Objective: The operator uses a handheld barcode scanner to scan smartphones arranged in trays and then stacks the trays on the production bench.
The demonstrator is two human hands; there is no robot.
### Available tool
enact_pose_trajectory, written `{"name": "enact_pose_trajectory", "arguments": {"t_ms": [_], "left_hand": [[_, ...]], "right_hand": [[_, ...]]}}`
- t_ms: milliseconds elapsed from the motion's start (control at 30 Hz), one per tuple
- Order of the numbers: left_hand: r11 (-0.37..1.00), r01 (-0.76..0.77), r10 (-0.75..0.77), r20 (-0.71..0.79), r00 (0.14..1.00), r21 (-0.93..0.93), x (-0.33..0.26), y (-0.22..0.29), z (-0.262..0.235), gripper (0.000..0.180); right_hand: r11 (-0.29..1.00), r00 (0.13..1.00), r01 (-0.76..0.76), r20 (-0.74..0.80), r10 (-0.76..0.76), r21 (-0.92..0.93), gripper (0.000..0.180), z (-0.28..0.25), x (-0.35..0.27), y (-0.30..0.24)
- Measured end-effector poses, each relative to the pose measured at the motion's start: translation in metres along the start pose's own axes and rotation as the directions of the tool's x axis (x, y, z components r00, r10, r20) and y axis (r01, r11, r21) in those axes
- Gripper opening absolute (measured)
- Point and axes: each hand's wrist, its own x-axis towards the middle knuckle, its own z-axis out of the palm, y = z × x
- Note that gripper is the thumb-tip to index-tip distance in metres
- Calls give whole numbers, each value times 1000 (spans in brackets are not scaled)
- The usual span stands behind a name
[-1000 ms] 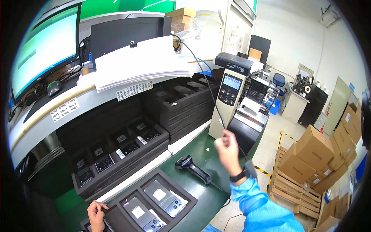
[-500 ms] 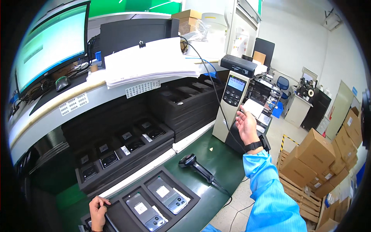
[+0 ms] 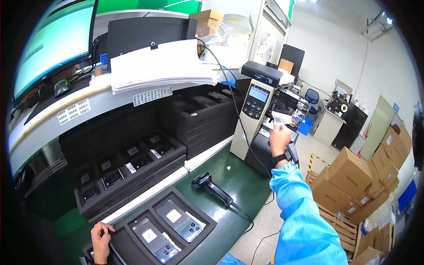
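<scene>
My right hand (image 3: 280,140) is at the front of a label printer (image 3: 252,104), its fingers closed on a white printed label (image 3: 282,118). At the lower left, my left hand (image 3: 101,240) rests by the left part of a black foam tray (image 3: 201,245). Its fingers are curled together, and whatever they hold, if anything, is hidden. In the tray lie two phones, the nearer phone (image 3: 150,238) and the farther phone (image 3: 180,221), backs up, each with a white sticker. A black handheld barcode scanner (image 3: 215,191) lies on the green table between tray and printer.
Stacked foam trays (image 3: 132,176) with more phones stand under the shelf. Above are a paper stack (image 3: 159,66), a mouse (image 3: 62,88) and a monitor (image 3: 55,48). The scanner's cable (image 3: 243,214) curves over the table edge. Cardboard boxes (image 3: 349,176) sit on a pallet at right.
My right hand has turned and now pinches the label, which has lifted and tilted at the printer's front. My left hand stays by the tray. The whole view has shifted slightly.
</scene>
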Motion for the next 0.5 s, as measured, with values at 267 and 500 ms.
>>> {"name": "enact_pose_trajectory", "arguments": {"t_ms": [267,500], "left_hand": [[998,28,-31,46,998,51,3,-7,-1,25],[1000,5,-5,16,1000,-11,-4,-10,-3,37]], "right_hand": [[549,575,-727,802,159,412,25,-109,-178,-76],[784,-526,-554,613,-590,279,25,-165,-277,-244]]}}
